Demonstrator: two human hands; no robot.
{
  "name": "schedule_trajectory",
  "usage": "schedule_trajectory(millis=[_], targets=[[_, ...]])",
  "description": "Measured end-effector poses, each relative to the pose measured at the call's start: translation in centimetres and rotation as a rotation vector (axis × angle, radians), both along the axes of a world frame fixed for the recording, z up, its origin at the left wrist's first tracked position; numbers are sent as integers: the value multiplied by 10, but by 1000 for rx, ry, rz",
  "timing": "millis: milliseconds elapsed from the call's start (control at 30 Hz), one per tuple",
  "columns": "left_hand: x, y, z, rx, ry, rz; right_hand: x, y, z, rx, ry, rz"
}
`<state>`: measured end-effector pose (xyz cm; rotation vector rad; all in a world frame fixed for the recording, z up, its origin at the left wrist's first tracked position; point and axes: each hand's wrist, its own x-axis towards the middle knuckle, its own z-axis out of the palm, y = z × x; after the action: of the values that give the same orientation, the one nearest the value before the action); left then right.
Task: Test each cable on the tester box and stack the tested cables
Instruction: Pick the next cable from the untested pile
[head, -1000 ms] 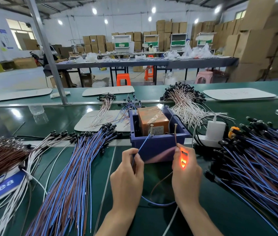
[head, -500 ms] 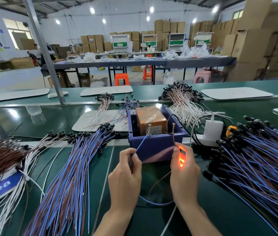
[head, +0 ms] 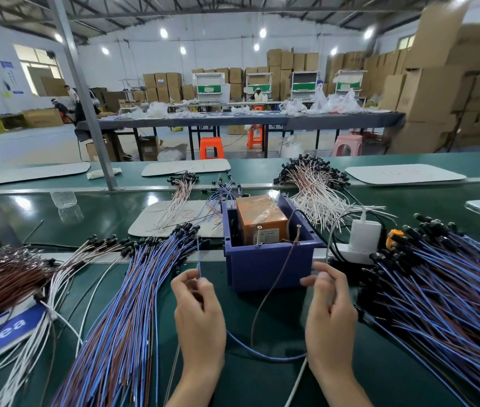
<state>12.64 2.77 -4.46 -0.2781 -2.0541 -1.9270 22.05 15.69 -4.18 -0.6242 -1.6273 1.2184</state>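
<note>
My left hand (head: 199,312) is nearest, over the dark green conveyor belt (head: 379,377). Its thumb and forefinger are pinched together on one end of the thin blue-and-brown cable (head: 265,356), and a short blue tip stands up above my fingers. From there the blue strand loops low across the belt towards my right hand (head: 331,312). That hand's fingers are loosely curled, with thumb and forefinger a little apart. I cannot tell whether they grip anything. A white cord comes out from under that wrist.

The cable's brown strand climbs between my hands to the front rim of the purple plastic tester box (head: 268,268), ending by the right one of two upright screws. Whether it touches the screw I cannot tell. An orange block wrapped in clear tape (head: 257,218) sits inside the box.

Left of my hands a long sheaf of blue and brown cables (head: 121,318) lies fanned on the belt. A bigger heap of the same cables (head: 438,289) is on my right. Just right of the box a white plug adapter (head: 363,233) stands in a power strip.

Behind the box a bundle of white wires with black ends (head: 318,198) is spread out. Further off are a long grey table (head: 232,118), an orange plastic stool (head: 210,147) and stacked cardboard cartons (head: 438,92).
</note>
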Motion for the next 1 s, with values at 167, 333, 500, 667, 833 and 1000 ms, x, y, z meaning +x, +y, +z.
schedule_trajectory(millis=[167,333,500,667,833,1000], targets=[[17,-14,14,-287,57,82,20,-3,8,-47,66,102],[57,-7,67,-513,338,-247,33,3,57,-11,207,128],[95,26,124,-626,392,-788,48,1,147,145,391,254],[113,48,157,-488,553,-822,77,8,191,248,383,319],[125,70,179,-187,424,-810,101,24,190,142,289,397],[113,97,198,105,192,-703,123,51,165,-14,96,345]])
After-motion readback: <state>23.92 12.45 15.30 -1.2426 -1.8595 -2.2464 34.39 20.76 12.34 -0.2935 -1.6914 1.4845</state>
